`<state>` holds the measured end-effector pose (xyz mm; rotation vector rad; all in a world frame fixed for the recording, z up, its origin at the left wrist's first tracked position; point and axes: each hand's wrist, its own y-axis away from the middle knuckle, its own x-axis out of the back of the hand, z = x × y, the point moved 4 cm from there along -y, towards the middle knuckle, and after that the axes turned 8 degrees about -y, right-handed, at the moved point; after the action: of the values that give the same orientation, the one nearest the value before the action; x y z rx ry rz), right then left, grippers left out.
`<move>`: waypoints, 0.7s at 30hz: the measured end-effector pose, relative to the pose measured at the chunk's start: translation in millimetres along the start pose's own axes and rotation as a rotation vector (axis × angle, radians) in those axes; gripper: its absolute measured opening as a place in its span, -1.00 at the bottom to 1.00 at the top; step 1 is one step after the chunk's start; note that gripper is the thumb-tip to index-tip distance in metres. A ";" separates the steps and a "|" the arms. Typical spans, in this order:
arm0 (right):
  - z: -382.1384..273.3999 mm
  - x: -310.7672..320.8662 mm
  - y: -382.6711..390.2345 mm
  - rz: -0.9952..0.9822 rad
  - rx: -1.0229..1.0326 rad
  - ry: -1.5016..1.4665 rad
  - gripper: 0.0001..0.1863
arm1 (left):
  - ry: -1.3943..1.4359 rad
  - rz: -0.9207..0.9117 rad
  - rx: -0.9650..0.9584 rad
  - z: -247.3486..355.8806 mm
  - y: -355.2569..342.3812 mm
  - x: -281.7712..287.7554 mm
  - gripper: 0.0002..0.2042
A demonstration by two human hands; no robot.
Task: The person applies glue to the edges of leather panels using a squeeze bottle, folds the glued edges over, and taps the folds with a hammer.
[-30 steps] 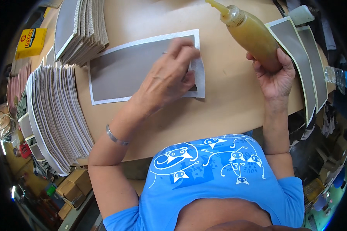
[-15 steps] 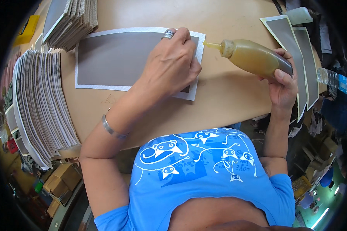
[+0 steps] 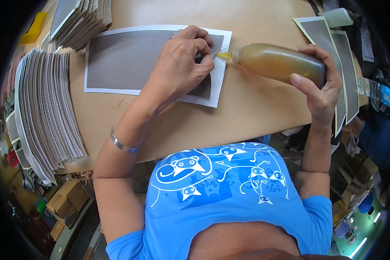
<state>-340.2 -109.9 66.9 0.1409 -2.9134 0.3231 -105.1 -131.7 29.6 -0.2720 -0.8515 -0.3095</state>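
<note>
Amber and translucent, a squeeze bottle point(image 3: 275, 64) is grasped by the fingers of the right hand point(image 3: 325, 99), its nozzle point(image 3: 224, 55) at the right edge of a white-bordered grey panel point(image 3: 125, 58) on the counter point(image 3: 251, 115). The left hand point(image 3: 175, 63) curls its fingers over that end, their grip hidden; work seems partway, the panel's left flat, its right end apparently unfinished.

Two hands point(image 3: 182, 65), one squeeze bottle point(image 3: 277, 63), one centre panel point(image 3: 121, 60), two panels at right point(image 3: 323, 34), two big stacks point(image 3: 47, 108)
</note>
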 end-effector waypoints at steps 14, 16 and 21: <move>-29.4 -10.6 -2.2 0.040 0.121 0.296 -0.57 | 0.079 -0.001 -0.002 -2.0 0.8 -1.5 -0.90; -28.7 -11.1 -2.7 0.042 0.119 0.317 -0.57 | 0.062 0.011 -0.022 -1.1 0.4 -1.5 -0.90; -30.0 -13.9 2.3 -0.114 0.179 0.277 -0.56 | 0.028 0.035 -0.060 -2.2 0.5 -2.7 -0.89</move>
<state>-321.1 -99.8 92.1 0.2666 -2.5891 0.5381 -105.1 -131.6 26.0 -0.3369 -0.8100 -0.3061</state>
